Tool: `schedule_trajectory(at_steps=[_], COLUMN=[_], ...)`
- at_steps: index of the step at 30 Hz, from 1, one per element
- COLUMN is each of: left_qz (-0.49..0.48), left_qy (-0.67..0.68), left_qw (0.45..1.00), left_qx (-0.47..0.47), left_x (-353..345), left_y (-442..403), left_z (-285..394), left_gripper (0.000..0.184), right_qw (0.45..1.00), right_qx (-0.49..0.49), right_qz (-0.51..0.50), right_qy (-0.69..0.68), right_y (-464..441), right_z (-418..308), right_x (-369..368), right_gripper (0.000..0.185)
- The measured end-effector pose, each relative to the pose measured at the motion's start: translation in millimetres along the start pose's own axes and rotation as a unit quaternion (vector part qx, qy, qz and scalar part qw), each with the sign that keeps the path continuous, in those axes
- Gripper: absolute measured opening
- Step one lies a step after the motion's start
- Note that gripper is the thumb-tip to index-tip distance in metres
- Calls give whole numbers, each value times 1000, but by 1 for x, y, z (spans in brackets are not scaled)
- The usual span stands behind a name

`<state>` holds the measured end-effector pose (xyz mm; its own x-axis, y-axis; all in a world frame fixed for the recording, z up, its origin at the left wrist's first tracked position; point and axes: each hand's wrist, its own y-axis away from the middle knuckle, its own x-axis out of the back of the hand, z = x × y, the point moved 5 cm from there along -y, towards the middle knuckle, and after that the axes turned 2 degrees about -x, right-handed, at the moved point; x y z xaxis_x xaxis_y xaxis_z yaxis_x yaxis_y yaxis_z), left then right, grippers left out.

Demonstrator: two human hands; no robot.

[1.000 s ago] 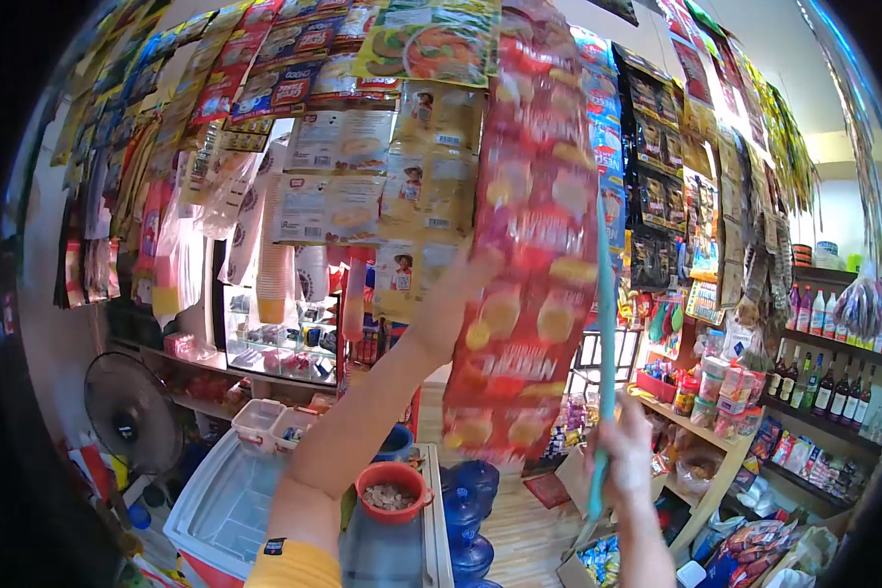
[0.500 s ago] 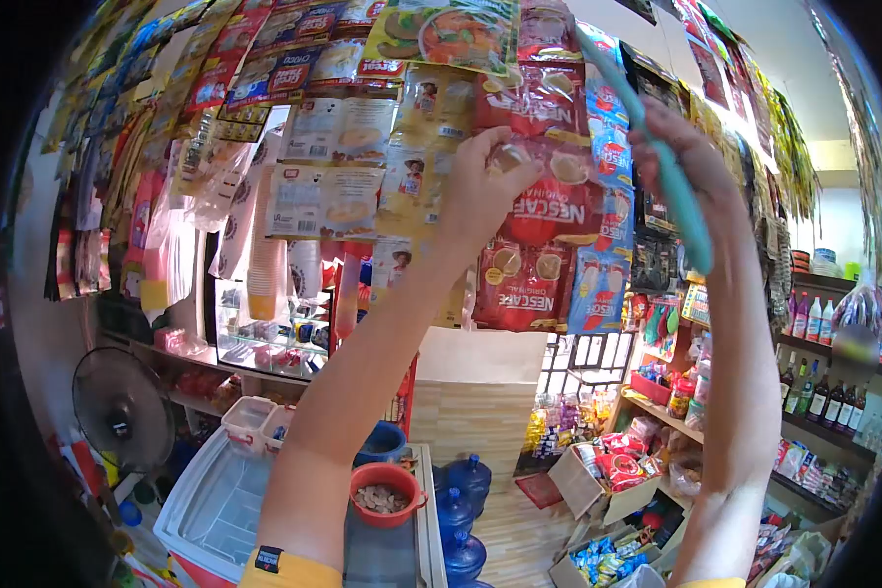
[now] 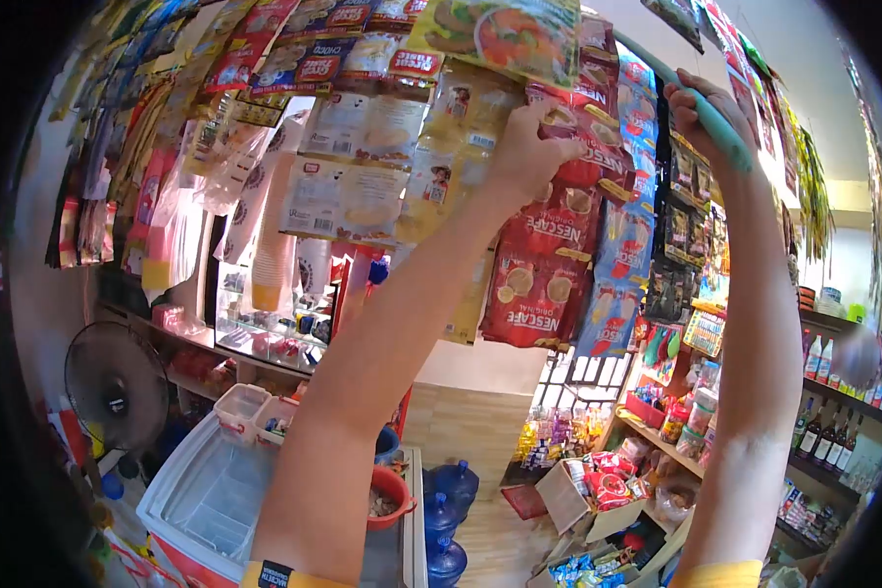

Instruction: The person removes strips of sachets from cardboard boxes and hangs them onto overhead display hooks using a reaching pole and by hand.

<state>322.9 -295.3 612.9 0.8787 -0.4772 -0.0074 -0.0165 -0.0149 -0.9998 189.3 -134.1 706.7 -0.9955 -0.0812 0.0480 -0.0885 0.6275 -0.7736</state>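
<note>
A strip of red Nescafe sachets [image 3: 544, 294] hangs in the upper middle, upside down. My left hand [image 3: 534, 157] pinches the strip near its upper part. At the upper right my right hand [image 3: 710, 113] is wrapped round a teal stick [image 3: 717, 125], whose thin far end reaches up left towards the top of the red strip. Blue sachets [image 3: 622, 245] hang just right of the red ones, and black sachets [image 3: 674, 230] beyond them. A green-and-yellow packet [image 3: 500, 37] hangs above my left hand. White and gold sachets [image 3: 348, 201] hang to its left.
Below are a white chest freezer [image 3: 201, 490], a red bowl of coins [image 3: 390, 495] and blue water jugs [image 3: 448, 519]. An open carton of packets [image 3: 568, 500] stands on the floor. A fan [image 3: 116, 387] is at the left; bottles [image 3: 828, 431] line shelves at the right.
The red strip, lower and blurred a second ago, now hangs higher and bunched. My left hand has moved up along it. My right hand has risen with the teal stick to the top right.
</note>
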Motion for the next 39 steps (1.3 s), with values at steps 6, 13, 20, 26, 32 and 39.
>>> schedule_trajectory(at_steps=[6,13,20,26,32,39], left_qz=[-11,-4,-42,-61,-63,-77], left_qy=[81,174,103,-16,-11,-6], left_qw=[994,972,984,994,986,979], left_qx=[72,157,136,94,156,190], left_x=[-4,-19,-32,-30,-27,-23], left_y=[48,123,171,206,245,273], left_z=[-5,3,-12,3,-1,-14], left_gripper=[51,49,46,56,62,62], right_qw=[997,961,967,961,935,913], right_qx=[6,127,39,-58,-91,-56], right_qz=[18,176,220,266,310,353], right_qy=[79,173,118,49,143,195], right_y=[62,210,292,335,375,437], right_z=[35,117,205,269,331,384], right_x=[20,12,41,57,77,81], right_gripper=[15,50,57,44,19,16])
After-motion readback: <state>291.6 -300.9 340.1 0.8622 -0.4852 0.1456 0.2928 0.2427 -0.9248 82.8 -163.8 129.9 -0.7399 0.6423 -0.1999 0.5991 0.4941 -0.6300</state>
